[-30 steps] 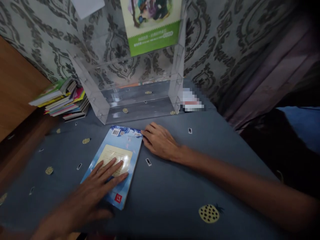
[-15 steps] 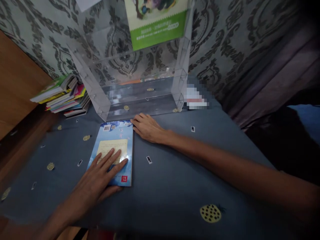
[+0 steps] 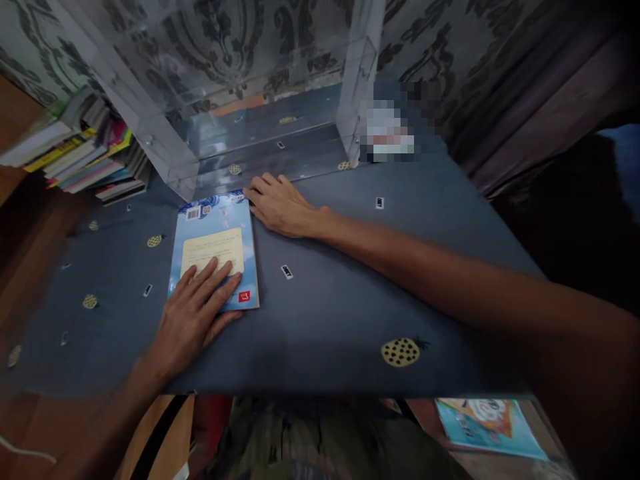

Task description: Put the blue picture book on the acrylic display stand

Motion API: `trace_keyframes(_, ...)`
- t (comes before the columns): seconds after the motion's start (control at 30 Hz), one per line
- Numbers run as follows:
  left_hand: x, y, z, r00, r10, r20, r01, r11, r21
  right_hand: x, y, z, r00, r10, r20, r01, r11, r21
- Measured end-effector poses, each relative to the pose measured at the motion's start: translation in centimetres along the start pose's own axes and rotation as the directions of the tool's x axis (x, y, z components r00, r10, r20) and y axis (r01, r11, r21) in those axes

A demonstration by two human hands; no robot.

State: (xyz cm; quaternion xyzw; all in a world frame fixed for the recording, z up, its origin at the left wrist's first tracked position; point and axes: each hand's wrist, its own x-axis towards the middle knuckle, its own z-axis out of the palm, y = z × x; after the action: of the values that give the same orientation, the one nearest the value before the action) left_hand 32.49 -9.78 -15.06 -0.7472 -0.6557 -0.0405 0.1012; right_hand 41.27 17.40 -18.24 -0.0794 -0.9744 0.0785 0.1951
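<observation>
A blue book (image 3: 215, 233) lies back cover up on the blue-grey tablecloth (image 3: 340, 300), just in front of a clear acrylic rack (image 3: 260, 133). My left hand (image 3: 197, 310) rests flat on the book's near end, fingers spread over the pale panel. My right hand (image 3: 280, 207) lies palm down on the cloth with its fingertips against the book's far right corner. Neither hand grips the book.
A stack of colourful books (image 3: 85, 157) sits at the back left beside the rack. Patterned wallpaper (image 3: 425, 40) stands behind. Another book (image 3: 487, 427) lies on the floor below the table's near edge. A dark curtain (image 3: 550, 100) hangs at the right.
The book has turned from a slant to square with the rack and slid up against its front edge. Both hands moved with it. The view has tilted downward.
</observation>
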Motion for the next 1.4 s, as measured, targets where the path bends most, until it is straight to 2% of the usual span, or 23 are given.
trace_keyframes(0.13, -0.2, -0.2, 0.0, 0.996, 0.017, -0.088, -0.024, 0.997, -0.076, 0.0, 0.0, 0.2, 1.0, -0.004, -0.013, 0.004, 0.999, -0.045)
trace_keyframes(0.33, 0.0, -0.2, -0.5, 0.992, -0.084, -0.097, 0.057, 0.966, -0.253, -0.2, -0.3, -0.3, 1.0, 0.022, 0.003, -0.021, 0.999, -0.04)
trace_keyframes(0.5, 0.0, 0.0, -0.3, 0.982, -0.141, -0.123, 0.096, 0.943, -0.318, -1.5, -1.3, -0.8, 1.0, -0.018, 0.013, 0.018, 0.999, 0.042)
trace_keyframes(0.6, 0.0, 0.1, -0.3, 0.98, -0.148, -0.131, 0.098, 0.938, -0.333, -3.2, -2.5, -1.4, 0.997, -0.078, 0.014, 0.076, 0.986, 0.146)
trace_keyframes(0.77, 0.2, 0.3, -0.4, 0.978, -0.166, -0.128, 0.108, 0.923, -0.369, -6.6, -4.4, -2.4, 0.982, -0.183, -0.049, 0.185, 0.873, 0.452)
trace_keyframes(0.93, 0.3, 0.3, -0.5, 0.973, -0.191, -0.126, 0.13, 0.916, -0.38, -8.2, -5.2, -2.9, 0.992, -0.102, -0.07, 0.122, 0.72, 0.683)
trace_keyframes(1.13, 0.4, 0.3, -0.4, 0.971, -0.199, -0.135, 0.124, 0.895, -0.428, -8.1, -5.3, -2.9, 0.998, -0.039, -0.056, 0.068, 0.613, 0.787)
trace_keyframes(1.4, 0.3, 0.3, -0.3, 0.967, -0.215, -0.135, 0.135, 0.886, -0.444, -8.2, -5.5, -3.1, 0.997, -0.025, -0.07, 0.072, 0.589, 0.805)
